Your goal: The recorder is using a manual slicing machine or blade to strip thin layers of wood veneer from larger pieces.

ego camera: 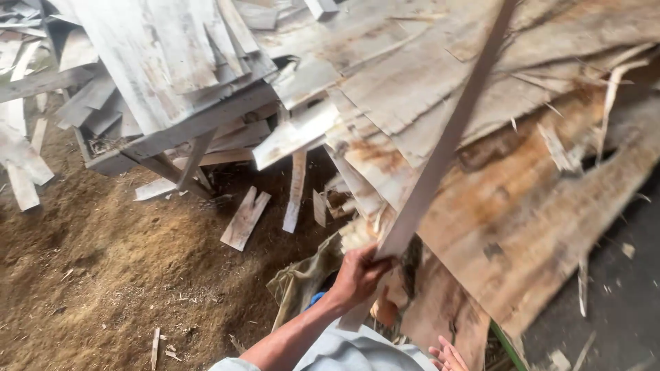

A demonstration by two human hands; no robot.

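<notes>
Head view: the left hand, at lower centre of the frame, is clamped around the lower end of a long thin veneer strip, which rises diagonally to the upper right edge, lifted clear above the veneer sheet stack at right. The right hand, at the bottom edge, shows only spread fingertips holding nothing, beside a sheet edge. One strip is in hand; many offcuts remain on the sawdust floor and the wooden rack at upper left.
</notes>
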